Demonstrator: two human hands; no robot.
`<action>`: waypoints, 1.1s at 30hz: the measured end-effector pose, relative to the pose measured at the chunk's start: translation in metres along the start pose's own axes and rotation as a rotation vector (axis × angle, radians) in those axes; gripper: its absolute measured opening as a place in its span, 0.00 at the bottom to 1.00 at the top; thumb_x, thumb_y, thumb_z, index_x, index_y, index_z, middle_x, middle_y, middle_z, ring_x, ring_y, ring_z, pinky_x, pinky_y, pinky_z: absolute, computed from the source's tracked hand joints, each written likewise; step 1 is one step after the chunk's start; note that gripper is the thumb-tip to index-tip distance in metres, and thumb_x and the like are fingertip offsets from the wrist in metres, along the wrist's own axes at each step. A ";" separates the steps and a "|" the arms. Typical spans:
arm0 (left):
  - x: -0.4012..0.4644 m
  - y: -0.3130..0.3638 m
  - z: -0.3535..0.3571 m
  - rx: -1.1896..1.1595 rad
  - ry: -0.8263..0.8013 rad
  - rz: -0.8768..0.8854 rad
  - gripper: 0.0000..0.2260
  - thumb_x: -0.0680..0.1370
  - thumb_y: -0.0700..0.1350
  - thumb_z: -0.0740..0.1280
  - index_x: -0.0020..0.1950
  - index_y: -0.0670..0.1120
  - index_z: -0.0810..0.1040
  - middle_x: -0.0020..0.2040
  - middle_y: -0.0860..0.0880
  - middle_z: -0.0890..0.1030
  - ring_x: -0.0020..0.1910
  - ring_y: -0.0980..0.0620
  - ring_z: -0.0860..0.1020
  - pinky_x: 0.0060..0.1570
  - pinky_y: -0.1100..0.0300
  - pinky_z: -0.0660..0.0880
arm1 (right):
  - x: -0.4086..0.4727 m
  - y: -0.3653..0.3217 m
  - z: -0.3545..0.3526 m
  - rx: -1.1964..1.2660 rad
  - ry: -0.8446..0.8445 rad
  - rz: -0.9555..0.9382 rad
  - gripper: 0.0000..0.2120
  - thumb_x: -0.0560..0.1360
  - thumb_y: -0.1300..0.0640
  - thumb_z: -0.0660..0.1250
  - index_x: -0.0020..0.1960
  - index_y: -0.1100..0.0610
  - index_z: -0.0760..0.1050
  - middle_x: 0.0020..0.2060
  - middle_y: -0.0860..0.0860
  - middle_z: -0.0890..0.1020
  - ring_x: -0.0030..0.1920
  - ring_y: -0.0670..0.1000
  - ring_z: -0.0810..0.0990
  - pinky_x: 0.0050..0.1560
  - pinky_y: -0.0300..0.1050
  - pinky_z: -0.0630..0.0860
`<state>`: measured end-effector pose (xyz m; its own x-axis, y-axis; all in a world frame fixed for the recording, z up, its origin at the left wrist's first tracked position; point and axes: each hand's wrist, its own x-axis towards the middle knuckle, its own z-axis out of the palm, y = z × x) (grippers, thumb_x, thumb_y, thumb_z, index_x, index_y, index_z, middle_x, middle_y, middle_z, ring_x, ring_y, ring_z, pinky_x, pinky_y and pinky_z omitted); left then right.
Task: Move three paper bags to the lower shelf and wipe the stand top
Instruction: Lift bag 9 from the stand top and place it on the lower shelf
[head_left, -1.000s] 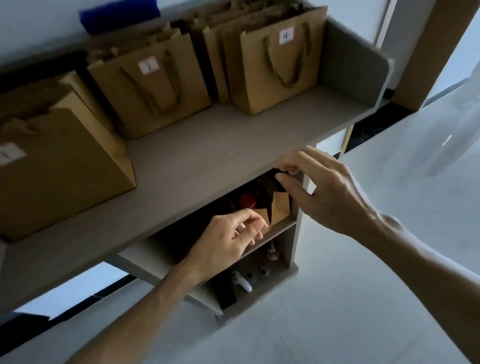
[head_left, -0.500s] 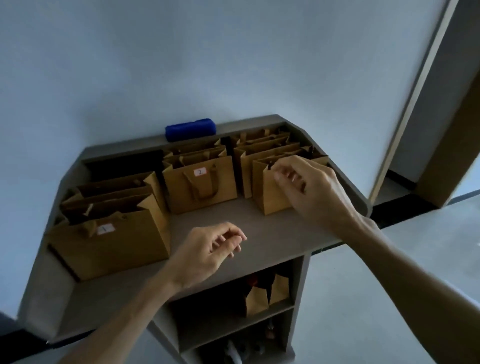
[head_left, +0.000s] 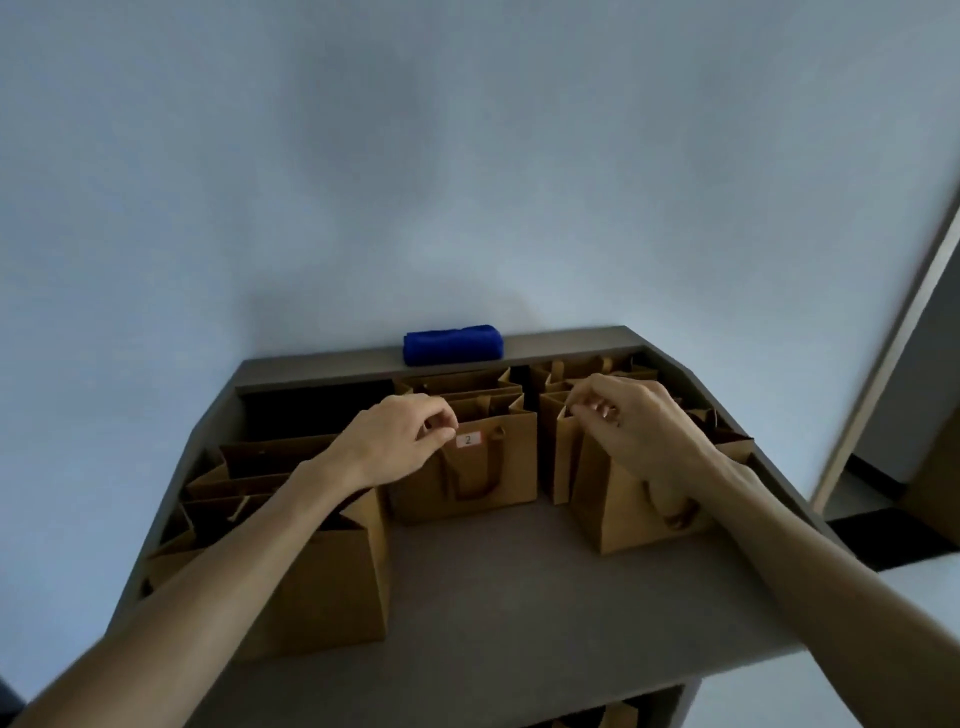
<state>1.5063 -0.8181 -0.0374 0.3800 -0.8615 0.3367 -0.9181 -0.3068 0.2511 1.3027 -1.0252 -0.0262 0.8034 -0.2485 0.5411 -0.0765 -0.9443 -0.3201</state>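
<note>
Stand top (head_left: 519, 587) bare toward its front edge; both hands' fingers pinch paper-bag rims, left (head_left: 400, 441), right (head_left: 639, 431).

Single head-worn wide-angle view, looking forward and slightly down from above the front edge of the grey wooden stand top (head_left: 519, 587), close in, facing its back edge and the pale wall (head_left: 467, 156) behind, both forearms entering from the bottom corners
</note>
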 end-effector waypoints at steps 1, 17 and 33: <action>0.008 -0.010 0.001 0.028 -0.016 -0.017 0.08 0.80 0.51 0.63 0.57 0.54 0.77 0.54 0.55 0.79 0.48 0.59 0.77 0.46 0.64 0.75 | 0.009 0.002 0.004 0.000 -0.008 0.010 0.06 0.80 0.57 0.66 0.56 0.53 0.79 0.47 0.45 0.82 0.47 0.41 0.80 0.47 0.38 0.79; 0.034 -0.039 0.023 0.259 -0.137 0.047 0.06 0.77 0.55 0.66 0.51 0.58 0.79 0.51 0.57 0.79 0.51 0.60 0.70 0.53 0.59 0.72 | 0.100 0.055 0.067 0.052 -0.223 0.003 0.07 0.79 0.53 0.66 0.56 0.52 0.78 0.50 0.45 0.81 0.50 0.43 0.79 0.51 0.42 0.79; 0.012 -0.024 0.026 0.253 -0.086 0.062 0.06 0.78 0.55 0.65 0.51 0.57 0.80 0.48 0.59 0.79 0.49 0.59 0.71 0.52 0.63 0.70 | 0.122 0.053 0.085 0.155 -0.604 -0.119 0.11 0.79 0.46 0.63 0.55 0.49 0.80 0.48 0.43 0.81 0.49 0.40 0.79 0.50 0.37 0.75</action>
<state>1.5300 -0.8310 -0.0629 0.3212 -0.9096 0.2638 -0.9424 -0.3344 -0.0057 1.4467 -1.0872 -0.0428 0.9961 0.0641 0.0599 0.0833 -0.9046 -0.4180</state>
